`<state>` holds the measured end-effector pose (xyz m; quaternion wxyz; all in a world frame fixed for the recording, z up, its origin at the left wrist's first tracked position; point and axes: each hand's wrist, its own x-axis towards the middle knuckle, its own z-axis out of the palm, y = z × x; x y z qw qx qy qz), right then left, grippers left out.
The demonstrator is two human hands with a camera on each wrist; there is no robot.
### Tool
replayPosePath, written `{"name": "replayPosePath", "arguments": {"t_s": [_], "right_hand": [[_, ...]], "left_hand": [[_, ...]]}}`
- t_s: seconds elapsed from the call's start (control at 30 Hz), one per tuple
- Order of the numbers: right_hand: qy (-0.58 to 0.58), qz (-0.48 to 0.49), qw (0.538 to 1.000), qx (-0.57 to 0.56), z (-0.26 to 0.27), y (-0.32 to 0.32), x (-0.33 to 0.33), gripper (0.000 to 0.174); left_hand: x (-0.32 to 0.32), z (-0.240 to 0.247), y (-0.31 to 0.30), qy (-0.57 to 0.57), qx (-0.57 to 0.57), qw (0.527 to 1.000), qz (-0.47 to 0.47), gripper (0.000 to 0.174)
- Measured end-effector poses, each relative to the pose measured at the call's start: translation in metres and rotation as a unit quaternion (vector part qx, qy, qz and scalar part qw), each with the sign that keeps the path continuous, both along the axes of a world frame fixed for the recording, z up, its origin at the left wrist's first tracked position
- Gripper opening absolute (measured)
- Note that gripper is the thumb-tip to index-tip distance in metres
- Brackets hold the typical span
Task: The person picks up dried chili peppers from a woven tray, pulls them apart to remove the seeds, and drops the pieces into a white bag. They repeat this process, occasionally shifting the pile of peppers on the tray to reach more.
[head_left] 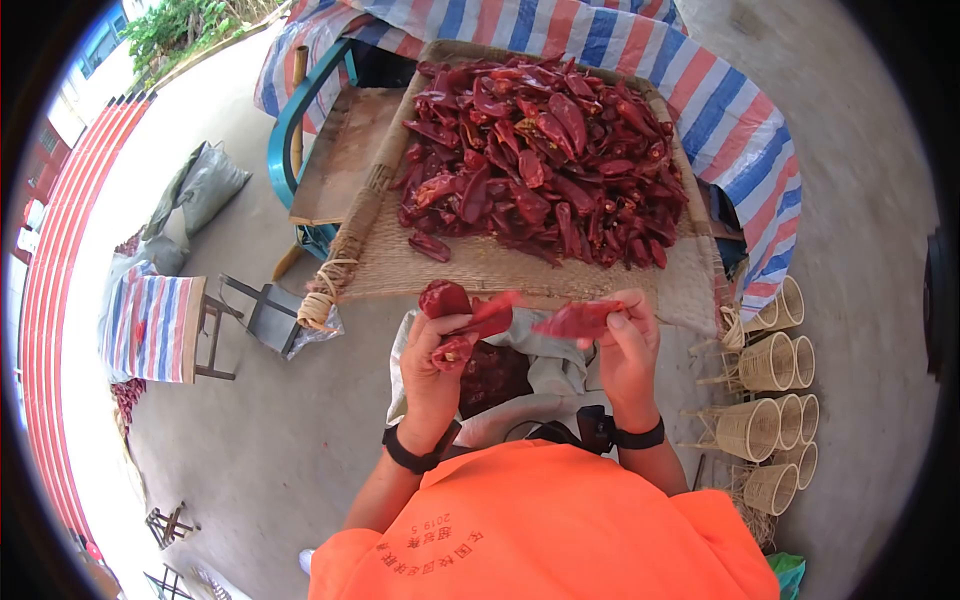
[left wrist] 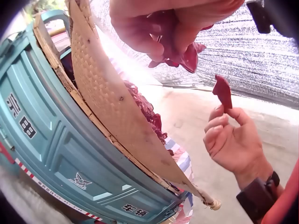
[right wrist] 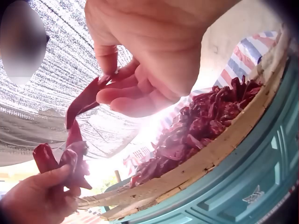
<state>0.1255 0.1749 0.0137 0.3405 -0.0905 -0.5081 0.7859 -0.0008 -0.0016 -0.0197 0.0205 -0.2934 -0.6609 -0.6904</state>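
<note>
In the head view my left hand (head_left: 428, 385) grips a small bunch of dried red chili peppers (head_left: 443, 300), their wrinkled ends sticking out past the fingers. Level with it, my right hand (head_left: 632, 362) pinches one flattened dried red chili pepper (head_left: 574, 320) between thumb and fingertips. From the right wrist view, that pepper hangs from the pinch and its tip overlaps the bunch in the left hand. Beyond both hands lies a large heap of dried red chili peppers (head_left: 540, 165) on a woven mat (head_left: 480, 272).
Below the hands stands a white sack (head_left: 560, 365) with red peppers inside (head_left: 493, 382). The woven mat rests over a teal metal cart (left wrist: 70, 140). Several wicker baskets (head_left: 748, 430) stand at the right, and a small dark stool (head_left: 262, 315) at the left. Striped sheeting (head_left: 650, 50) hangs behind.
</note>
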Motion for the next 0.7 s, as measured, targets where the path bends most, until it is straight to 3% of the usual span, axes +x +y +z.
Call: {"name": "replayPosePath", "arguments": {"t_s": [0.07,0.17,0.2,0.27,0.37,0.47,0.57,0.7], "right_hand": [[-0.016,0.008,1.000,0.018,-0.006,0.001,0.005,0.014],[-0.129,0.055,0.989,0.039,-0.021,0.005,0.011,0.022],[-0.200,0.055,0.968,0.141,-0.018,0.004,0.009,0.024],[-0.332,0.051,0.880,0.336,-0.005,-0.002,0.004,0.029],[-0.194,0.030,0.932,0.303,0.007,-0.019,-0.003,0.033],[-0.112,0.032,0.932,0.343,0.005,-0.019,-0.013,0.030],[-0.119,0.042,0.974,0.190,0.000,-0.021,-0.010,0.024],[-0.084,0.036,0.994,0.064,-0.006,-0.014,-0.004,0.016]], "left_hand": [[-0.001,0.003,-0.005,-0.016,-0.013,1.000,-0.004,0.024],[-0.001,0.001,-0.010,-0.035,-0.027,0.999,-0.017,0.023],[-0.001,0.000,-0.011,-0.040,-0.031,0.998,-0.023,0.023],[0.000,0.002,-0.012,0.013,-0.064,0.998,-0.025,0.025],[0.002,0.001,-0.009,0.054,-0.075,0.994,-0.059,0.030],[0.005,0.005,-0.009,0.122,-0.095,0.986,-0.062,0.035],[0.008,0.005,-0.011,0.126,-0.089,0.986,-0.059,0.038],[0.007,0.000,-0.015,0.112,-0.047,0.991,-0.062,0.040]]}}
